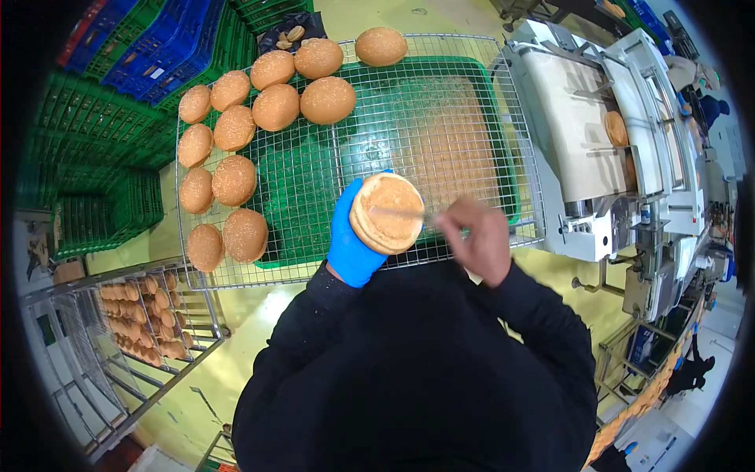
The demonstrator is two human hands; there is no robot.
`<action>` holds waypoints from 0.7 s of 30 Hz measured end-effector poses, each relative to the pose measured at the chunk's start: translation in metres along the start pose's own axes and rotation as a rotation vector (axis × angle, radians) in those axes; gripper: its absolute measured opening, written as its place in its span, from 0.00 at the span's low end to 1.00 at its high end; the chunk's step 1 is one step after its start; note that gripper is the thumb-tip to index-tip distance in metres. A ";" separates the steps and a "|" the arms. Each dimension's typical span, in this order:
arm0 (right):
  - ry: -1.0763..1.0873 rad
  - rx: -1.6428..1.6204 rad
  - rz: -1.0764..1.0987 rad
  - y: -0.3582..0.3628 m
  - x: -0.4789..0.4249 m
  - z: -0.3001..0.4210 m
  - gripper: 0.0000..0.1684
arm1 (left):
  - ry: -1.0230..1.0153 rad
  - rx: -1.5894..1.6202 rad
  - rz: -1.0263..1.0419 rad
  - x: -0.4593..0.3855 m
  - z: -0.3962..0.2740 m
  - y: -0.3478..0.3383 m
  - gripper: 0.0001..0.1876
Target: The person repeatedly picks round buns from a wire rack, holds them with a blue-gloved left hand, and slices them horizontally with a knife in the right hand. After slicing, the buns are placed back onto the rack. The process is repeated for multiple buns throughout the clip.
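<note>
My left hand [353, 239], in a blue glove, holds a round bun [389, 213] with its pale, flat side facing up. My bare right hand [479, 236] is blurred and grips a thin blade [401, 213], likely a knife, which lies across the bun's face; its handle is hidden in my fingers. Both hands are over the near edge of a wire rack [295, 277]. Sesame buns [245, 235] rest on the rack along its left side and its far left part, domed side up. Beneath the wires is a green crate [295, 194] with crumbs in it.
Stacked green crates [106, 118] and blue crates [159, 53] stand at the left. A wheeled metal rack [171, 383] with many buns is at the lower left. A conveyor machine [566, 130] carrying a bun [616, 128] stands at the right. People [690, 369] are farther off.
</note>
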State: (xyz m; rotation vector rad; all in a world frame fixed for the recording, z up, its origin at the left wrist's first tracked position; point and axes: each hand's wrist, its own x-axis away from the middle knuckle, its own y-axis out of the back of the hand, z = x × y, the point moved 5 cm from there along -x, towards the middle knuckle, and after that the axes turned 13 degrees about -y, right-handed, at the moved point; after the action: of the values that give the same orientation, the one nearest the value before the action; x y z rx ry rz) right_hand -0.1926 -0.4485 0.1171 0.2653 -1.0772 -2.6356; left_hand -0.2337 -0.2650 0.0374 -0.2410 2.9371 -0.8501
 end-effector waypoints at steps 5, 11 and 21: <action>0.043 -0.035 0.041 0.013 -0.001 0.019 0.10 | -0.006 -0.016 0.021 -0.003 -0.006 -0.006 0.36; 0.049 -0.010 -0.005 0.011 -0.013 0.006 0.12 | 0.089 -0.014 -0.035 -0.008 -0.003 -0.003 0.37; -0.202 0.165 -0.100 0.020 -0.047 -0.024 0.15 | 0.005 -0.020 0.018 -0.006 -0.009 -0.009 0.37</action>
State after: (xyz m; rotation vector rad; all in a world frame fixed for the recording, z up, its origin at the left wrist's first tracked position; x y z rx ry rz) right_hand -0.1382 -0.4625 0.1173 0.0887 -1.3833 -2.7102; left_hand -0.2274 -0.2666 0.0495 -0.2133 2.9487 -0.8209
